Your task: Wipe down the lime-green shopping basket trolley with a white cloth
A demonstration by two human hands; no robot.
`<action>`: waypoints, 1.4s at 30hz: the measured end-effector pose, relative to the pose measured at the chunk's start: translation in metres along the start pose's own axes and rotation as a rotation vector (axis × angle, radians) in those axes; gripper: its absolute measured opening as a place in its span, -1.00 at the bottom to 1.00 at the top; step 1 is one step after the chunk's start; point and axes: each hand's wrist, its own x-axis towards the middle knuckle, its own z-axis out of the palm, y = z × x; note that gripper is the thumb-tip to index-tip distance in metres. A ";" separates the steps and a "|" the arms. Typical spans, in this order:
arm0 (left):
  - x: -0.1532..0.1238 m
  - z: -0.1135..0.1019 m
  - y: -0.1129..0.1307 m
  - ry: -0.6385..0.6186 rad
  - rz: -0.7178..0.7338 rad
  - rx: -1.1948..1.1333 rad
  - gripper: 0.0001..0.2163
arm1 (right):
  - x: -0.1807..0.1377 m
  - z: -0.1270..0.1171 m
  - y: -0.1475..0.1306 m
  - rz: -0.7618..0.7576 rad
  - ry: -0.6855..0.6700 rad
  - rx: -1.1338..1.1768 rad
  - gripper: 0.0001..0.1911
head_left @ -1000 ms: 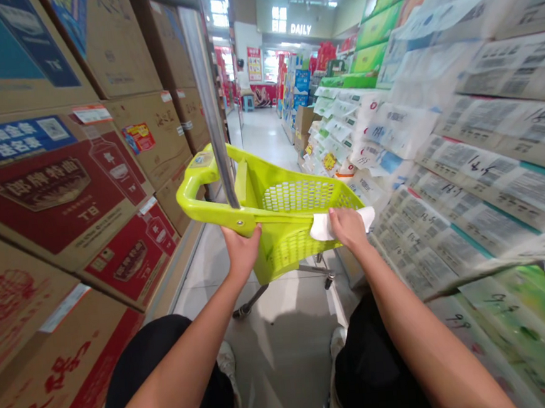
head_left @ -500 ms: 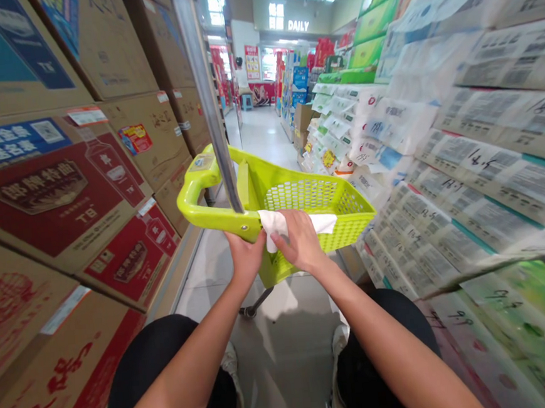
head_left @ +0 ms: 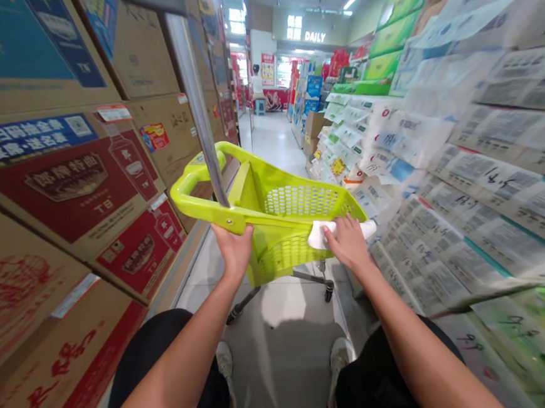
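Note:
A lime-green shopping cart [head_left: 278, 247] with a perforated basket stands in front of me. Close to the handle [head_left: 198, 217], my left hand [head_left: 233, 252] grips the cart's near side from below, most of its fingers hidden behind the plastic. At the front of the near rim, my right hand [head_left: 348, 241] holds a white cloth [head_left: 319, 235] against the basket, its fingers bent over the edge. The cloth sticks out on both sides of that hand. A metal pole [head_left: 198, 109] rises from the cart beside the handle.
Stacked cardboard cartons [head_left: 63, 183] line the left side. Piled packs of tissue paper [head_left: 470, 201] crowd the right. Between them runs a tiled aisle floor [head_left: 269, 132], with a person [head_left: 256, 82] by a blue stool [head_left: 260, 106] far ahead. Cart wheels [head_left: 328, 291] rest on the floor.
My right hand has slid the white cloth along the near rim, from near the handle to the basket's front end. The left hand keeps its grip as the cart shifts slightly leftward in view.

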 end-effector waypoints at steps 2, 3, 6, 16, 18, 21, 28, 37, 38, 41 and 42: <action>-0.008 -0.002 0.003 0.010 0.011 -0.005 -0.36 | -0.001 0.001 -0.026 -0.060 0.030 0.018 -0.41; -0.013 -0.002 0.005 0.013 0.017 0.000 -0.36 | -0.001 0.001 -0.042 -0.090 0.043 0.036 -0.42; -0.034 -0.002 0.012 0.008 0.024 0.026 -0.37 | 0.000 -0.003 -0.095 -0.166 0.069 0.122 -0.41; -0.047 -0.001 0.020 -0.069 0.018 0.056 -0.43 | 0.005 -0.019 -0.133 -0.344 0.013 0.295 -0.46; -0.034 -0.005 0.016 -0.068 0.024 0.089 -0.43 | 0.008 -0.012 -0.112 -0.304 0.011 0.214 -0.50; -0.010 -0.012 0.004 -0.048 0.028 0.112 -0.45 | 0.010 -0.002 -0.070 -0.214 0.001 0.043 -0.54; 0.025 -0.022 -0.022 -0.034 -0.021 0.012 -0.45 | 0.000 -0.005 -0.004 -0.101 -0.086 -0.208 -0.54; 0.002 -0.023 -0.010 -0.052 -0.003 0.036 -0.39 | 0.009 0.001 -0.071 -0.317 -0.062 -0.065 -0.65; -0.003 -0.022 -0.007 -0.060 -0.001 0.046 -0.39 | 0.011 0.002 -0.085 -0.330 -0.036 -0.025 -0.63; -0.014 -0.022 0.000 -0.092 0.007 0.098 -0.37 | 0.014 0.001 -0.117 -0.344 0.028 0.078 -0.60; -0.016 -0.022 0.000 -0.102 0.011 0.120 -0.37 | 0.014 0.000 -0.122 -0.350 0.036 0.106 -0.59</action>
